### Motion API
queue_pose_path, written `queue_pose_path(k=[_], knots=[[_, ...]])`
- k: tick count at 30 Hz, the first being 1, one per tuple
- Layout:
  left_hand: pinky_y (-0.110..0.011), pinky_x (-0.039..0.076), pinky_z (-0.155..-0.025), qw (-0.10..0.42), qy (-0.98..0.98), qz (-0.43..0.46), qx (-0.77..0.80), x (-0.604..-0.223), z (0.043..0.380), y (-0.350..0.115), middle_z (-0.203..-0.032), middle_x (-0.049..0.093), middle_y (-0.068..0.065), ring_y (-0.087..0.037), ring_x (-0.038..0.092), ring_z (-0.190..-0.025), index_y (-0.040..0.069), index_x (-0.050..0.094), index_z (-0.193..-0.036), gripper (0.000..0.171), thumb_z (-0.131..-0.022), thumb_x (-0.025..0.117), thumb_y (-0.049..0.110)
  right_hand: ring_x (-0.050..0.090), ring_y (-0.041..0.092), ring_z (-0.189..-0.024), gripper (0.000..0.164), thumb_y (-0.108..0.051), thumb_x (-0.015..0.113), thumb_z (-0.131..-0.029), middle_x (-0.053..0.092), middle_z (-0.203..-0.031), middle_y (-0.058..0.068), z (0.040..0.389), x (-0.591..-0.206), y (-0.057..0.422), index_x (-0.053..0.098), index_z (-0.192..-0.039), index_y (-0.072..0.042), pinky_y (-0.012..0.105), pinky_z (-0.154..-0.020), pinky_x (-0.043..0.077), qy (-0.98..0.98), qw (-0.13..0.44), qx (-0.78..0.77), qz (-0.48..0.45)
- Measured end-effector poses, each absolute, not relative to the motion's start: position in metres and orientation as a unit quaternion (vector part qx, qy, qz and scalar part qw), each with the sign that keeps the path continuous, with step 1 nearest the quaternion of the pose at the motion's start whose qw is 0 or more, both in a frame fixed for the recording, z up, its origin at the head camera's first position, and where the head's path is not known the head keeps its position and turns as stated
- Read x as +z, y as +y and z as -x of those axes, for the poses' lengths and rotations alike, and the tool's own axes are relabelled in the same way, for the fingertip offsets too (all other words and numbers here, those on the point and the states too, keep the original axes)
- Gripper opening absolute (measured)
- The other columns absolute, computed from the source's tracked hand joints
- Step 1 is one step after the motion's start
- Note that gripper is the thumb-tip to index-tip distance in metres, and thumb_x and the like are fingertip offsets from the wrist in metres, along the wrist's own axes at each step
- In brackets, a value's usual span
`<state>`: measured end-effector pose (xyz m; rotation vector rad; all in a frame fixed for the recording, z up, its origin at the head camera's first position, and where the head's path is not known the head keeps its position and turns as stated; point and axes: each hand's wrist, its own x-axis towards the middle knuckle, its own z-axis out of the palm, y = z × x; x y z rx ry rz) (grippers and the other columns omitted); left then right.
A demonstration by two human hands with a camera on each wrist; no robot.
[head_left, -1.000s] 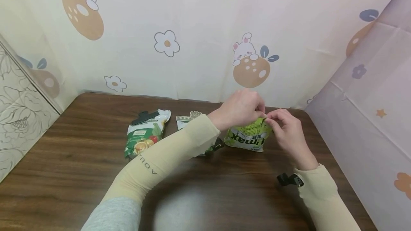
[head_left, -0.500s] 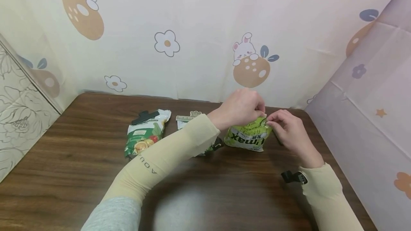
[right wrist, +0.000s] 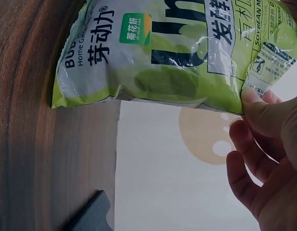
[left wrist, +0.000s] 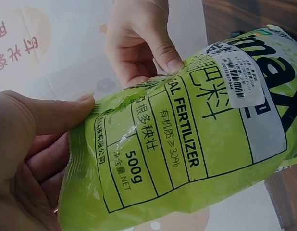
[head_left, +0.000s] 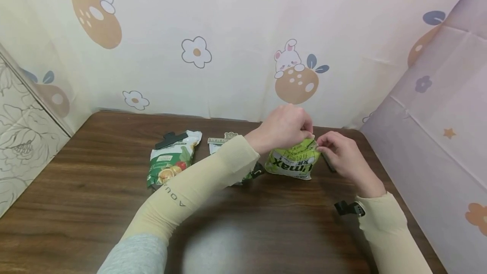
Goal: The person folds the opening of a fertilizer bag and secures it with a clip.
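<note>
A lime-green fertilizer bag (head_left: 292, 162) stands on the table at the right, its top edge held up between both hands. My left hand (head_left: 285, 125) pinches the top; in the left wrist view its thumb (left wrist: 74, 109) lies on the crimped end of the bag. The right hand (head_left: 344, 155) pinches the side edge near the top, and in the right wrist view its thumb (right wrist: 259, 108) presses the film while the other fingers curl loosely below. Behind the right hand lies a dark clip-like piece (head_left: 329, 162), also partly seen as a dark shape (right wrist: 93, 214) in the right wrist view.
At the left lies a green-and-white bag (head_left: 169, 164) with a black clip (head_left: 171, 140) across its top. Beside it, another bag with a cream clip (head_left: 222, 138) is mostly hidden behind my left forearm. A black piece (head_left: 258, 170) shows beyond that sleeve. A printed curtain (head_left: 236, 83) backs the table.
The right hand has shifted slightly right from the left hand, uncovering the dark piece behind it. My left hand keeps its hold, and the bag has stayed in place.
</note>
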<state>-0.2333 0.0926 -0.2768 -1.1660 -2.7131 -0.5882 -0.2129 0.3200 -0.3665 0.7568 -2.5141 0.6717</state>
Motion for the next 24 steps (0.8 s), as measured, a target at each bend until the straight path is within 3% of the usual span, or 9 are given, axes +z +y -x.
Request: queue_pose_path(k=[15,24], knots=[[-0.022,0.045,-0.068,0.071,-0.896,0.387,-0.206,-0.2782,0.2324,0.0914,-0.080,0.067,0.018,-0.001,0.058,-0.077,0.024,0.078,-0.086,0.012,-0.093,0.072,0.031,0.063,0.015,-0.076,0.020,0.005,0.074,-0.086,0.067,-0.089,-0.001,0.2117,-0.3640,0.3257,0.066,-0.094,-0.011,0.020,-0.066,0.048,-0.916,0.170,0.256,-0.257],[-0.020,0.045,-0.069,0.069,-0.895,0.387,-0.211,-0.2791,0.2315,0.0912,-0.081,0.067,0.018,0.000,0.058,-0.077,0.024,0.079,-0.087,0.011,-0.093,0.072,0.031,0.060,0.011,-0.076,0.018,0.003,0.075,-0.086,0.067,-0.085,-0.003,0.2128,-0.3676,0.3239,0.067,-0.090,-0.012,0.018,-0.068,0.046,-0.921,0.185,0.258,-0.228]])
